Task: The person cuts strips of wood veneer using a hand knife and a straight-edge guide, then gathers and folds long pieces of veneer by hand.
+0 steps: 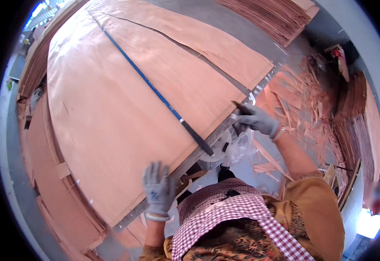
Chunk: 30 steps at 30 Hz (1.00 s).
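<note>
A large pale wood veneer sheet [107, 135] covers the work table. A long blue rod with a black grip [155, 93] lies on it, pointing away from me. A narrower strip of veneer [233, 52] lies to its right, separated by a jagged gap. My left hand [158, 191], in a grey glove, is at the sheet's near edge with fingers apart, slightly blurred. My right hand [259, 119], also gloved, grips a dark blade-like tool [241, 106] by the sheet's near right corner, right of the rod's grip.
Veneer stacks stand at the back [268, 19], the left [50, 169] and the right [351, 117]. Veneer scraps [298, 95] litter the floor on the right. Crumpled clear plastic [242, 145] lies below the table's edge. A board [351, 191] leans at the lower right.
</note>
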Each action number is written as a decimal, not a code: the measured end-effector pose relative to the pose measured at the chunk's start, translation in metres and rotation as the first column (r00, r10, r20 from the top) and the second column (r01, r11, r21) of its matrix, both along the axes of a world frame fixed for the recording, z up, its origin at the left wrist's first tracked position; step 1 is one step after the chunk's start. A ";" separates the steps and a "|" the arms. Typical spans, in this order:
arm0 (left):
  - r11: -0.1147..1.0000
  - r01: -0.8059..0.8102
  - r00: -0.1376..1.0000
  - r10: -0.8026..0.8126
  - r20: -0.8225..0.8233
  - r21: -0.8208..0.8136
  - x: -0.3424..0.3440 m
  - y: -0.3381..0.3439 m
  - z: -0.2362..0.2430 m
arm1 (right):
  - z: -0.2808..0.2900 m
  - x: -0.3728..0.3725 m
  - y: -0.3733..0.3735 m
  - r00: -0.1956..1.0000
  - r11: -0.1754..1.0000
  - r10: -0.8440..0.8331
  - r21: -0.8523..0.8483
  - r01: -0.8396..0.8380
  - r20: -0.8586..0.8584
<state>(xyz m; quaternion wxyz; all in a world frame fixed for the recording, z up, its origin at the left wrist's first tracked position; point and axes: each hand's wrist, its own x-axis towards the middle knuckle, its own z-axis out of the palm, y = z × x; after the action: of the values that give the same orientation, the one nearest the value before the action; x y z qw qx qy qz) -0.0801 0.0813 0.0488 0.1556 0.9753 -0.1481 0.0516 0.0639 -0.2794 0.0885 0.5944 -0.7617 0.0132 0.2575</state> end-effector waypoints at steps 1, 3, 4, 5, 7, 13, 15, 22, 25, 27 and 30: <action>0.998 0.053 0.999 -0.053 0.008 -0.040 0.015 -0.033 0.004 | -0.013 -0.004 -0.042 0.998 0.994 -0.042 0.099 0.045 -0.039; 0.989 0.115 0.993 -0.114 0.025 -0.088 0.044 -0.085 0.007 | -0.026 -0.010 -0.090 0.992 0.980 -0.088 0.172 0.103 -0.096; 0.988 0.136 0.990 -0.135 0.029 -0.067 0.058 -0.103 0.009 | -0.018 -0.013 -0.102 0.989 0.982 -0.098 0.152 0.114 -0.108; 0.986 0.159 0.987 -0.158 0.036 -0.052 0.073 -0.120 0.013 | -0.014 -0.016 -0.113 0.987 0.984 -0.110 0.126 0.125 -0.116; 0.976 0.214 0.976 -0.212 0.055 -0.029 0.102 -0.150 0.012 | -0.020 -0.018 -0.133 0.981 0.969 -0.136 0.185 0.161 -0.139; 0.987 0.139 0.984 -0.128 0.122 -0.082 0.201 -0.194 -0.016 | -0.065 -0.038 -0.165 0.965 0.956 -0.142 0.221 0.192 -0.222; 0.991 0.090 0.982 -0.072 0.176 -0.095 0.251 -0.196 -0.025 | -0.066 -0.052 -0.155 0.957 0.933 -0.159 0.281 0.227 -0.244; 0.998 0.053 0.997 -0.052 0.063 -0.025 0.366 -0.219 -0.039 | -0.075 -0.097 -0.152 0.902 0.980 -0.083 0.130 0.151 -0.425; 0.863 0.008 0.976 -0.118 -0.185 -0.506 0.358 -0.237 -0.022 | -0.062 -0.095 -0.154 0.901 0.976 -0.145 0.091 0.199 -0.410; 0.685 -0.019 0.930 -0.255 -0.264 -0.728 0.336 -0.242 0.000 | -0.063 -0.091 -0.158 0.882 0.937 -0.201 0.179 0.300 -0.427; 0.741 -0.011 0.822 -0.376 -0.428 -0.671 0.305 -0.243 0.020 | -0.064 -0.070 -0.156 0.878 0.896 -0.313 0.194 0.399 -0.362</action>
<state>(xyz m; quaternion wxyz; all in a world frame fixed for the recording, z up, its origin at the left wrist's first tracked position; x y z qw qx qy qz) 0.2245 -0.1620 0.0689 0.5216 0.8136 -0.1702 -0.1924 -0.0059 -0.4355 0.0246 0.7172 -0.6079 0.2167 0.2629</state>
